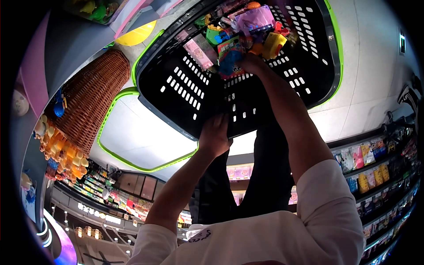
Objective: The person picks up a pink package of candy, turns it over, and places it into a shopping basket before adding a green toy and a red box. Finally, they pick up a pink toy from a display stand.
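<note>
A black shopping basket with slotted walls and a green rim is tilted in front of me. My left hand grips its near edge, fingers over the inside of the wall. My right hand reaches deep into the basket, its fingers closed at a small blue item whose kind I cannot tell. Behind that lies a green and red package. Around them are a pink box, a yellow package, a purple package and several small colourful toys.
The basket's green handle hangs down to the left. A brown wicker basket stands at the left, with orange and yellow plush toys beside it. Shelves of bagged goods line the right side. Pale floor tiles lie beyond the basket.
</note>
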### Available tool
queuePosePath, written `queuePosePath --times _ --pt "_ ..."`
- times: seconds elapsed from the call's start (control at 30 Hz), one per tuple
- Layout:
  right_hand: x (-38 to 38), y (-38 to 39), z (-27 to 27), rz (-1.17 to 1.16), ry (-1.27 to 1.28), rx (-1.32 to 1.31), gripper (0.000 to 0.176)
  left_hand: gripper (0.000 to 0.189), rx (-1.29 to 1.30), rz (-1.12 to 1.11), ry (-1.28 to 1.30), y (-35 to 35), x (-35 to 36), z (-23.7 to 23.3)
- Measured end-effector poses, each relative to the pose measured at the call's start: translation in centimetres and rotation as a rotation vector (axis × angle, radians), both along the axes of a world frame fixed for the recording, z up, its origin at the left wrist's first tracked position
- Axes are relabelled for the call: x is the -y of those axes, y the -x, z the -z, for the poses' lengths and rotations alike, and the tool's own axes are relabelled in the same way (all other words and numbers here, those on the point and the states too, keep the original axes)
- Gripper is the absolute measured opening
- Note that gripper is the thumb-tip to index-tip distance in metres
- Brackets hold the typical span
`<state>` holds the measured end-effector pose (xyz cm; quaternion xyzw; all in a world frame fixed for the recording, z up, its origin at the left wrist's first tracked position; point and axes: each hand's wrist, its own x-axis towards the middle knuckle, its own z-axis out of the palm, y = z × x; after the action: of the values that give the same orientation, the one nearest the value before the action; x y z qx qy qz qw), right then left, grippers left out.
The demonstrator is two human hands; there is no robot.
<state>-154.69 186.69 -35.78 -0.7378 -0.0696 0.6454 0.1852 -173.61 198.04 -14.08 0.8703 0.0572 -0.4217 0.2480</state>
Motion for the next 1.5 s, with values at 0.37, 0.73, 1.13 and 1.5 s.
queuePosePath --times 0.37,0.73,1.13,1.5 --pt "1.5 0.4 1.3 -0.056 -0.065 0.115 0.056 0.078 -0.059 -0.006 0.025 0.2 0.0 0.2" --pt "0.4 -0.2 -1.0 -0.040 -0.020 0.140 0.054 0.074 -0.100 0.015 0.022 -0.2 0.1 0.1" --pt "1.5 -0.8 -0.2 -0.118 -0.014 0.125 0.050 0.075 -0.146 0.010 0.008 -0.5 0.2 0.0" --pt "-2.8 3.2 0.7 -0.170 -0.398 -0.069 0.038 0.077 -0.091 0.011 0.052 -0.4 -0.1 0.0"
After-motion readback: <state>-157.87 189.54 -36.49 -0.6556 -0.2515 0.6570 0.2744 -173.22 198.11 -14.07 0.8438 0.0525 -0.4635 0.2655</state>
